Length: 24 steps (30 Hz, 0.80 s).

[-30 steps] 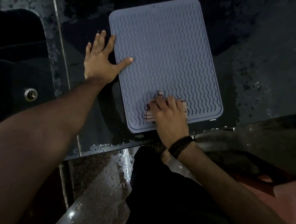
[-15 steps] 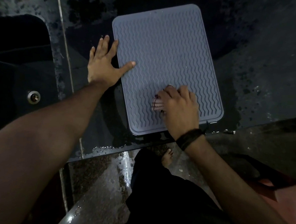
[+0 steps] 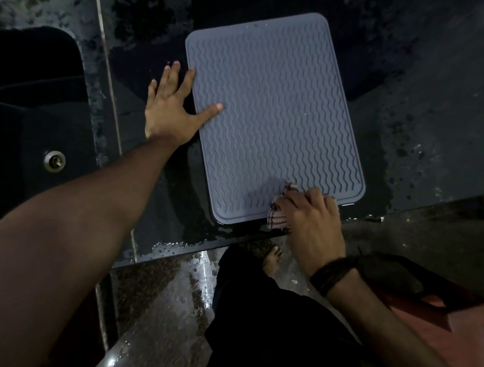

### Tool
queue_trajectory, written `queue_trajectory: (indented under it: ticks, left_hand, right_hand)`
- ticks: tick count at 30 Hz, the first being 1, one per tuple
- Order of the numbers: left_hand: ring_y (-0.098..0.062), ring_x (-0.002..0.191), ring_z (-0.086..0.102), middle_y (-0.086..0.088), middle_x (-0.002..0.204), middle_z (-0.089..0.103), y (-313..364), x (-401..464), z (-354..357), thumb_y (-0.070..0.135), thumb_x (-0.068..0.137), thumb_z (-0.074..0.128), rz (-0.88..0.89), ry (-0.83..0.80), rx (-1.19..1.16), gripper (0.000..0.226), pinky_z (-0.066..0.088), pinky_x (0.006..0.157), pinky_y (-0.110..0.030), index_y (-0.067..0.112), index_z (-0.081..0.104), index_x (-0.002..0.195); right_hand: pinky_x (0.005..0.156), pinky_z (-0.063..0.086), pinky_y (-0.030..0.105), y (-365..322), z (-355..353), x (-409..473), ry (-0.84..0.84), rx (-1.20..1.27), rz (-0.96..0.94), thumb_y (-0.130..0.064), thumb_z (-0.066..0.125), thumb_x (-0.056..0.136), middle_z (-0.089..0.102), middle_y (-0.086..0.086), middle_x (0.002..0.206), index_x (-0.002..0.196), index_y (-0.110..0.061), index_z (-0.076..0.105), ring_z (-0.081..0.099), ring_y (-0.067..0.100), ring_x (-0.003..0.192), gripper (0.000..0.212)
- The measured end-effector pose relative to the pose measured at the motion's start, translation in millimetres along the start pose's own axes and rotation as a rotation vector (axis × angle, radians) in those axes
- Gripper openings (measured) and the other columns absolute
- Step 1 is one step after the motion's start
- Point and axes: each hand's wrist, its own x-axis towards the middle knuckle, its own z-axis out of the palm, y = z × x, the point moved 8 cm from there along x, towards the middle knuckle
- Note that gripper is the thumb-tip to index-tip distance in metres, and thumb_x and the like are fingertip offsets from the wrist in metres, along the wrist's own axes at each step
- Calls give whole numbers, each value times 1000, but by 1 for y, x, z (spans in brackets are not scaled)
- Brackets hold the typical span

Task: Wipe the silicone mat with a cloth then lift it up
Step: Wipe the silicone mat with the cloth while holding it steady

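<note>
A grey-blue silicone mat with wavy ridges lies flat on a wet black stone counter. My left hand is spread flat at the mat's left edge, thumb pressing on the mat, fingers on the counter. My right hand is closed on a pale checked cloth at the mat's near edge, where the cloth hangs partly over that edge. Most of the cloth is hidden under my fingers.
A dark sink with a metal drain lies to the left. The counter's front edge runs just below the mat, with water beads on it. Below are a wet speckled floor, my bare foot and dark clothing.
My right hand has dragged the cloth from the lower middle of the mat back toward me and rightward to the near edge. My left hand stays pressed at the left edge.
</note>
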Motion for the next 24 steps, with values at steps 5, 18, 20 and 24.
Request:
queue_trajectory:
  ticks: [5, 18, 20, 24]
  left_hand:
    - [-16, 158, 0, 0, 172, 6, 1, -1, -1, 96, 81, 32, 12, 6, -6, 104, -2, 128, -43, 35, 15, 163]
    - [-15, 158, -2, 1, 172, 4, 1, 0, -1, 95, 82, 34, 2, -5, -12, 103, -2, 128, -44, 36, 14, 163]
    - [-15, 158, -2, 1, 172, 4, 1, 0, -1, 94, 82, 35, 7, -3, -16, 103, -2, 128, -43, 36, 14, 163]
    - [-15, 158, -1, 0, 172, 5, 0, -1, -1, 95, 82, 35, 4, 2, -15, 103, -1, 128, -44, 36, 15, 163]
  right_hand:
    - [85, 40, 43, -1, -23, 32, 100, 63, 57, -12, 68, 75, 61, 4, 123, 116, -19, 64, 48, 29, 107, 42]
    - [91, 36, 42, 0, 4, 5, 34, 16, -46, -3, 52, 80, 56, -1, 131, 125, -21, 58, 47, 28, 109, 49]
    - [89, 37, 39, 4, 5, -1, 2, 32, -30, -5, 54, 81, 56, -4, 131, 124, -24, 59, 46, 26, 108, 47]
    - [85, 38, 38, 10, -6, 2, 12, 70, 13, -4, 58, 77, 59, -6, 125, 120, -26, 60, 44, 23, 105, 49]
